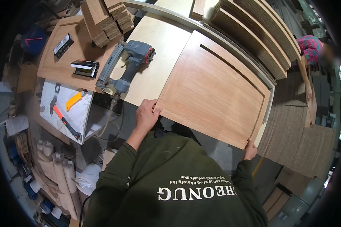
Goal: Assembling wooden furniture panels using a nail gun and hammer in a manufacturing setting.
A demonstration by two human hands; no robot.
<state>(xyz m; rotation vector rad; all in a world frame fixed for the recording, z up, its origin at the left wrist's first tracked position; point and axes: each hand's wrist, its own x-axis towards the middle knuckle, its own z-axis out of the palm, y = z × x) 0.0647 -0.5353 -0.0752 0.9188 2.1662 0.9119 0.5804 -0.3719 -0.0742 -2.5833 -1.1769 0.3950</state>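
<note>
A light wood cabinet door panel [212, 90] with a raised frame border lies flat on the workbench [161, 41], its near edge towards me. My left hand [147, 114] grips the panel's near left corner, fingers curled at the edge. At the near right corner my right hand [250, 150] is closed on the panel, partly hidden by it. Left of the panel, a grey and blue pneumatic nail gun [130, 66] with an air hose [111, 115] rests on the bench, touched by neither hand.
Stacked particle-board strips [250, 34] line the far right side. Another framed panel [51, 60] carries small boxes [85, 69] and wood strips [106, 22]. On a white board [66, 108] lie a hammer [64, 119] and a yellow utility knife [75, 101]. Another person [307, 72] stands at right.
</note>
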